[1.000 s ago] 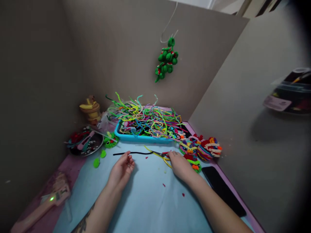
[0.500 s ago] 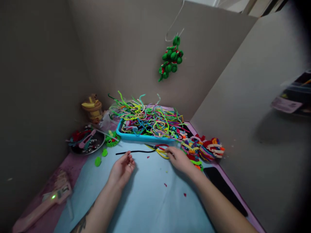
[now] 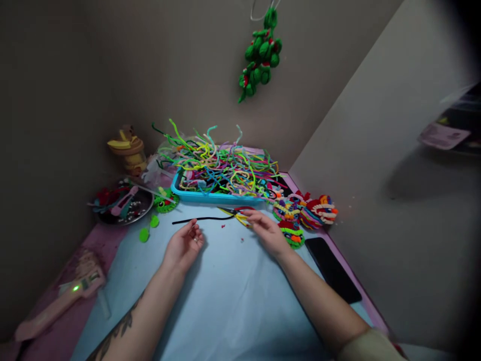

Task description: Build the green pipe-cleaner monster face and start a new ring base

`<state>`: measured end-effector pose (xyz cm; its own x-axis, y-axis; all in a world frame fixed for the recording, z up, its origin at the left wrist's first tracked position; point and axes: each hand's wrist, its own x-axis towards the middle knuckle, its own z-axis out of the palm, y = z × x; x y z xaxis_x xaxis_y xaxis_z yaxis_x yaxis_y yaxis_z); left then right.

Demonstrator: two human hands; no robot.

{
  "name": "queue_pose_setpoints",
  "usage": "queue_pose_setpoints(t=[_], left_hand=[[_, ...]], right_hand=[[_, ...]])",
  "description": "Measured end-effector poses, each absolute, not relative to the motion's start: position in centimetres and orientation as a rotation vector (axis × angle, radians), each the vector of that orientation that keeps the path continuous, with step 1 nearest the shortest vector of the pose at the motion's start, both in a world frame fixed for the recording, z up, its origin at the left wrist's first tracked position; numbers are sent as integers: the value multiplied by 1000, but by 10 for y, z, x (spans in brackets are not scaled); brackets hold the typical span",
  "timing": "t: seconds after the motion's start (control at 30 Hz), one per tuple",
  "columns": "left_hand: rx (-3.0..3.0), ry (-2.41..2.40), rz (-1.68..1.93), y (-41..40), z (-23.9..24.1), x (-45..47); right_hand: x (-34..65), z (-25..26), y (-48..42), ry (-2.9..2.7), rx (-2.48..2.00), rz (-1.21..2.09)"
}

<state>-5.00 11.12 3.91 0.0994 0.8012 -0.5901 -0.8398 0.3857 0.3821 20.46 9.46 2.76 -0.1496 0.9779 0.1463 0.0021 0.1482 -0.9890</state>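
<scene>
A black pipe cleaner (image 3: pixel 210 218) is pinched between the thumb and fingertips of my left hand (image 3: pixel 185 244), its short end sticking out to the left. Its right end reaches the scissors (image 3: pixel 236 214), which have red and yellow handles and dark blades pointing left. The fingers of my right hand (image 3: pixel 266 230) are on the scissors' handles and partly cover them. Whether the blades touch the pipe cleaner is too small to tell. Small red scraps (image 3: pixel 223 226) lie on the light blue mat (image 3: pixel 225 301) below.
Behind the hands stands a blue tray (image 3: pixel 221 198) heaped with colourful pipe cleaners. On the left are a metal bowl (image 3: pixel 145 213), green pieces (image 3: pixel 144 234) and a pink glue gun (image 3: pixel 56 313). Colourful woven pieces (image 3: pixel 317 213) and a black phone (image 3: pixel 332 268) lie right. Green ornaments (image 3: pixel 261 55) hang above.
The view has tilted down, so everything sits higher in the picture. My right fingers have straightened somewhat over the scissors' handles. My left hand still pinches the black pipe cleaner.
</scene>
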Motion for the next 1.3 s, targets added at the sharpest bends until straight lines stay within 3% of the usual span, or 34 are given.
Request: queue_pose_setpoints(t=[0.07,0.17,0.2,0.3,0.33,0.37,0.43,0.47,0.6,0.73,0.9,0.97,1.17,1.23,1.3], left_hand=[[-75,842,1235,114,38,-54],[-96,842,1245,115,39,-56],[-96,830,1239,114,40,-55],[-90,791,1213,111,43,-53],[-89,793,1210,110,44,-53],[-84,789,1215,110,45,-53],[-88,809,1246,110,46,-54],[-93,818,1260,110,46,-55],[-118,819,1265,109,50,-55],[-113,799,1238,106,52,-53],[-90,827,1257,107,56,-55],[-35,840,1281,106,57,-55],[43,622,1212,98,51,-47],[9,555,1219,98,51,-49],[16,505,1264,99,55,-53]], right_hand=[[203,35,100,-1333,-970,1390],[201,41,97,-1604,-926,2168],[197,41,95,-1689,-950,2264],[175,33,90,-1409,-1099,1561],[166,30,90,-1310,-1016,1523],[158,27,90,-1265,-916,1651],[146,23,92,-1426,-704,2229],[142,21,94,-1506,-707,2301],[133,17,104,-1353,-1064,1514],[127,20,112,-1854,-963,1629],[129,70,148,-1581,-1032,952],[123,91,158,-1486,-954,1093],[61,68,136,-1110,-513,2327],[50,54,136,-1120,-549,2215],[58,55,146,-1077,-699,1783]])
